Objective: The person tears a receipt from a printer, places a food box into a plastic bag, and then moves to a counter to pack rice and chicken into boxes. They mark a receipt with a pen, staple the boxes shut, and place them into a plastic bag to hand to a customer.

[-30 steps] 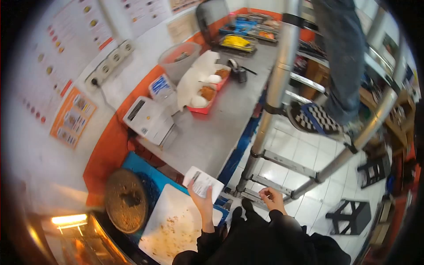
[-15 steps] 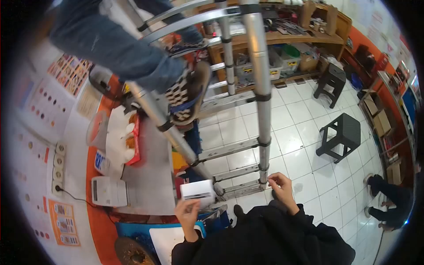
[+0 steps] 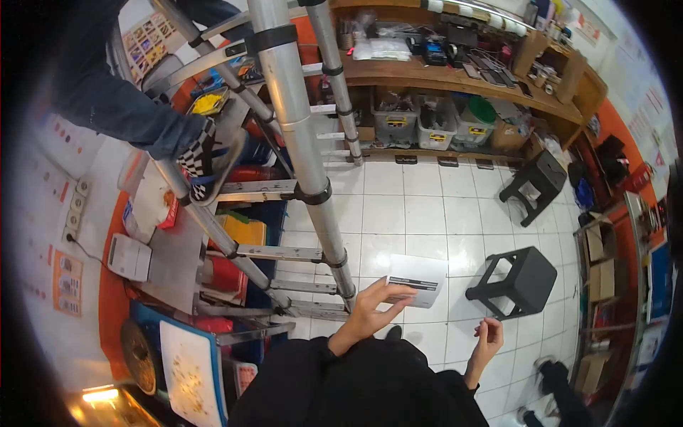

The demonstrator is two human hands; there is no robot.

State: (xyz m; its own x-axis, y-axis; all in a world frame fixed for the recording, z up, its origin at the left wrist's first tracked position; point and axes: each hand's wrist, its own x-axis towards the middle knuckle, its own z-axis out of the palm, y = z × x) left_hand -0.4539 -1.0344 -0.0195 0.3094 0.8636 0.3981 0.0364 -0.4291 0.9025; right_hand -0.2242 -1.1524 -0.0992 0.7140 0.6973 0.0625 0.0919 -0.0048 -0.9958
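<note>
Head view: a person's left hand (image 3: 373,307) pinches a white printed paper (image 3: 420,276) between thumb and fingers, holding it over the white tiled floor (image 3: 384,210) of a cluttered room. The right hand (image 3: 487,343) hangs at the other side, its fingers bent toward the thumb; at this size, whether the tips meet or grip anything cannot be told. To the left, a metal ladder (image 3: 288,107) rises beside a counter (image 3: 178,279) bearing a white printer (image 3: 129,257), while a checkered shoe (image 3: 199,155) rests on one of its rungs. Nearer, a white board (image 3: 188,370) strewn with brown crumbs lies beside a round pan (image 3: 135,356). Along the far wall, a wooden workbench (image 3: 455,77) stands above plastic bins (image 3: 395,117). Two dark stools (image 3: 530,281) stand on the tiles at right, near shelves (image 3: 601,281) holding cardboard boxes, and another person's legs (image 3: 558,388) show at the lower right.
</note>
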